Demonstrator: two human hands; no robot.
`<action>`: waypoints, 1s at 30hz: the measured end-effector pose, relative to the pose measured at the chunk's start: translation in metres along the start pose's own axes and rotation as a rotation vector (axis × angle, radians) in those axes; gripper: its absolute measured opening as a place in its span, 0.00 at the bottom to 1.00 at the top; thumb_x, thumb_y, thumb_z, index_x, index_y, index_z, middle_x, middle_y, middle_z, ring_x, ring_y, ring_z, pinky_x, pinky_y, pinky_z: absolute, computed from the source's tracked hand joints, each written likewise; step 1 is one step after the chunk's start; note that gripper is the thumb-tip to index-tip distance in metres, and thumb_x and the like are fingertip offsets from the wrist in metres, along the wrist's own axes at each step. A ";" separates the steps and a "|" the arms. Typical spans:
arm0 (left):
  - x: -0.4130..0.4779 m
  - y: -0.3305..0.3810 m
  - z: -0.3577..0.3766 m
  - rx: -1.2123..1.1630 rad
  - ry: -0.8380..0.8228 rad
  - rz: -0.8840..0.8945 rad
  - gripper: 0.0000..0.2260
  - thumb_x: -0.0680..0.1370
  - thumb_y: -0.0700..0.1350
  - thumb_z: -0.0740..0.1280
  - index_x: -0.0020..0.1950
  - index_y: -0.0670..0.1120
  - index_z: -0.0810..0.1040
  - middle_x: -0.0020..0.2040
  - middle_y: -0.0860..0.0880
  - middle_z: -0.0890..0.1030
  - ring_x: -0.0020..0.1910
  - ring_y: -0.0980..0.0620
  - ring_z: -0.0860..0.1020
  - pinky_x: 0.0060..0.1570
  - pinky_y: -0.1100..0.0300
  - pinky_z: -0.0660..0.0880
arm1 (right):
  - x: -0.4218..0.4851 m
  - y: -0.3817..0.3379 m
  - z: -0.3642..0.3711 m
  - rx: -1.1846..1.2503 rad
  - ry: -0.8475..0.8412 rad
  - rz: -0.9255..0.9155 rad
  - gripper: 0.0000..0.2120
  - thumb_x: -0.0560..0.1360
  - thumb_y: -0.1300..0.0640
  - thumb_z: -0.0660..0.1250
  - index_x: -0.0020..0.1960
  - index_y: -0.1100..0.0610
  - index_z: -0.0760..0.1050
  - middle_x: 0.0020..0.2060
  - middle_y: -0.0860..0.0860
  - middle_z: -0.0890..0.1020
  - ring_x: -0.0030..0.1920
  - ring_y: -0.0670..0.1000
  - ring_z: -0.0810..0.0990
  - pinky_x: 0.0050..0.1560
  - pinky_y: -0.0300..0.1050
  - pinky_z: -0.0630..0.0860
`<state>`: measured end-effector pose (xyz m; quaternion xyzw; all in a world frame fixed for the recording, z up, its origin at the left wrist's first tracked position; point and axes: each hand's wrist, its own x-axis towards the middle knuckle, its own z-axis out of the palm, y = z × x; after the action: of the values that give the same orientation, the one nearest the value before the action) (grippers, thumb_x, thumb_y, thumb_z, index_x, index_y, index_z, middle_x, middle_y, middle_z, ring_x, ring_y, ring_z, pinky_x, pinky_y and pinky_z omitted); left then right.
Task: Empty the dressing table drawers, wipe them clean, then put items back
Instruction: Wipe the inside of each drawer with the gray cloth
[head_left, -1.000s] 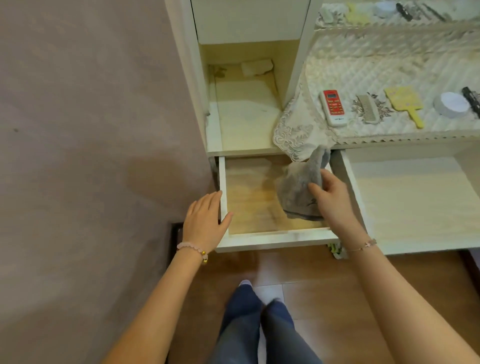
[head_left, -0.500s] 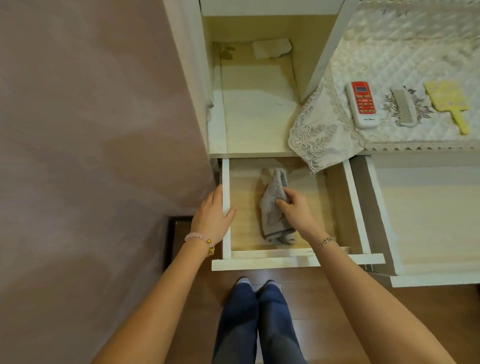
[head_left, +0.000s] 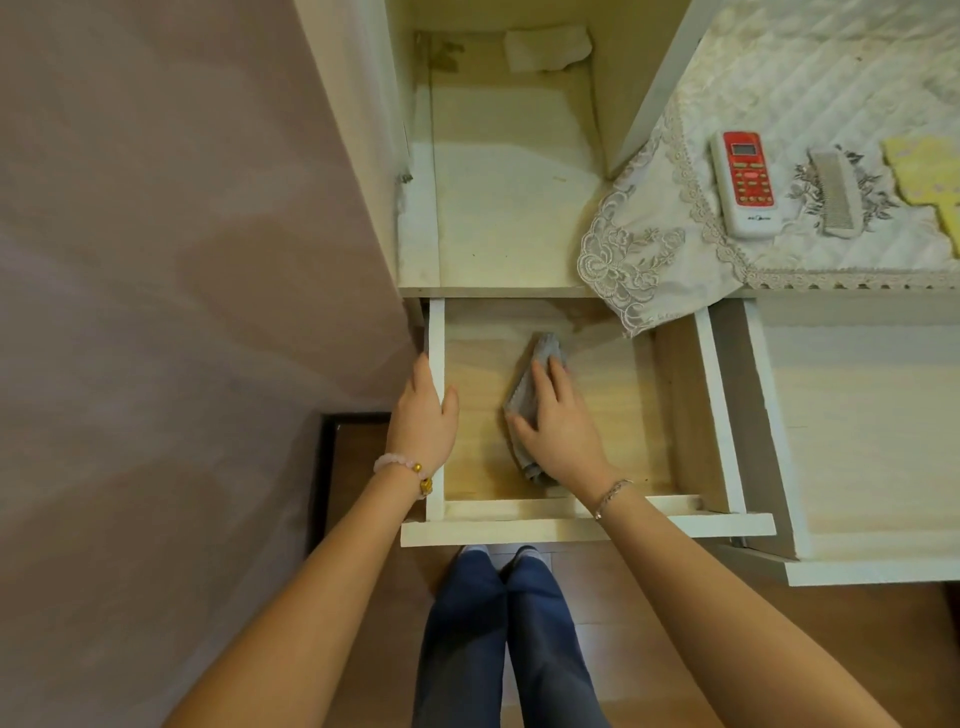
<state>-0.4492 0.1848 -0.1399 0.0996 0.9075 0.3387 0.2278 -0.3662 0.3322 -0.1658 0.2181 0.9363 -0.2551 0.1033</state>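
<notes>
Now, nearest, at the left wall of the drawer (head_left: 436, 332): left grip (head_left: 423, 415) clamped on that wall, thumb inside, fingers outside. Further in, near the drawer's middle: right grip (head_left: 558, 426) released and flat, pressing a grey cloth (head_left: 543, 353) onto the drawer floor. Long axis of the cloth front to back, far end poking out past the fingertips. Probably wiping next toward the drawer's right side, away from the steadying grip. Beyond the drawer's back: lace cover (head_left: 639, 260) hanging over, remote (head_left: 745, 182) lying on it.
</notes>
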 end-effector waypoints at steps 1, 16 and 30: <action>0.000 -0.001 0.001 0.003 0.009 -0.001 0.24 0.82 0.46 0.55 0.75 0.42 0.53 0.72 0.40 0.65 0.65 0.41 0.70 0.57 0.53 0.70 | 0.002 0.000 0.005 -0.048 -0.031 0.014 0.37 0.77 0.45 0.61 0.76 0.59 0.47 0.76 0.57 0.50 0.76 0.58 0.48 0.75 0.52 0.51; 0.004 -0.013 0.011 -0.041 0.082 0.051 0.20 0.80 0.43 0.56 0.72 0.43 0.60 0.57 0.41 0.76 0.50 0.42 0.77 0.45 0.50 0.77 | 0.022 0.012 0.001 0.290 0.120 -0.016 0.30 0.76 0.65 0.58 0.75 0.60 0.53 0.75 0.56 0.56 0.75 0.53 0.53 0.73 0.42 0.52; 0.000 -0.016 0.015 -0.230 0.162 0.107 0.17 0.81 0.49 0.56 0.70 0.49 0.66 0.47 0.51 0.77 0.39 0.58 0.75 0.31 0.74 0.70 | 0.062 0.004 0.032 -0.031 0.159 -0.332 0.30 0.76 0.53 0.62 0.74 0.61 0.56 0.75 0.57 0.57 0.76 0.57 0.50 0.75 0.51 0.48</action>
<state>-0.4426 0.1813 -0.1606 0.0936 0.8714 0.4591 0.1454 -0.4168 0.3411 -0.2135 0.0785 0.9685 -0.2361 -0.0112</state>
